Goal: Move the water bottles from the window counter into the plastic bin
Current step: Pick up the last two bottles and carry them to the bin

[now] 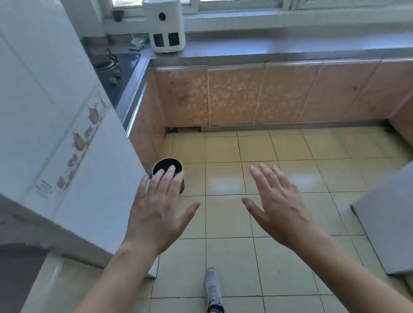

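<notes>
1. Reaching forward, the person holds the left hand (155,210) and right hand (282,204) out with fingers spread, both holding nothing.
2. The window counter (290,46) carries only a white appliance (163,22); no water bottles or plastic bin appear in view.
3. Progress cannot be judged: either the bottles are moved or they lie out of frame.
4. A dark round container (173,165) stands on the tiled floor (234,253).

No readable text anywhere; the small printed patch on the white wall tile (44,188) blurs beyond reading.
</notes>
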